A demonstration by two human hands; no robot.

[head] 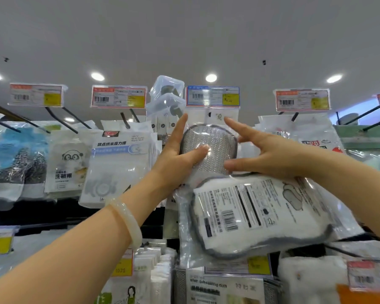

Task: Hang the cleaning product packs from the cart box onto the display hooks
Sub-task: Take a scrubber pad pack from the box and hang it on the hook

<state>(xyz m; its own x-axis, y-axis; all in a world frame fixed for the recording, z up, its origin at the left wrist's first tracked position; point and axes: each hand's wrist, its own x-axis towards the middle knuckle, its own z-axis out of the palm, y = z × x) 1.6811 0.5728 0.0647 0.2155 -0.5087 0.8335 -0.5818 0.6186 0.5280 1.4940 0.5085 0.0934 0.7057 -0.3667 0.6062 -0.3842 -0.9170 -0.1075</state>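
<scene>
- A person stands close to a shop display of hanging cleaning goods, both bare forearms raised toward a silver mesh pack [208, 148] at the centre of the view.
- Readable writing: a pack [226, 288] low on the display reads "silver dishwashing cloth". A white pack [116, 163] on the left carries Chinese characters and a line of small Latin lettering too blurred to read. A panda pack [68, 165] further left shows a cartoon panda face with Chinese characters.
- A blue-bordered price tag [213, 96] with a barcode and a yellow patch sits directly above the silver mesh pack; red-bordered tags [118, 96] hang to either side. Prices are too blurred to read.
- The left hand [175, 154], with a pale bangle [127, 222] on its wrist, grasps the silver mesh pack's left edge: thumb across the front, index finger straight up beside it.
- The right hand [265, 154] has fingers spread and straight, thumb touching the mesh pack's right lower edge, index finger pointing up-left near the pack's top.
- The silver mesh pack hangs upright, long axis vertical, its white header just under the blue tag.
- A second pack [261, 213], back label and barcode showing, lies tilted beneath the right hand, long axis running left to right.
</scene>
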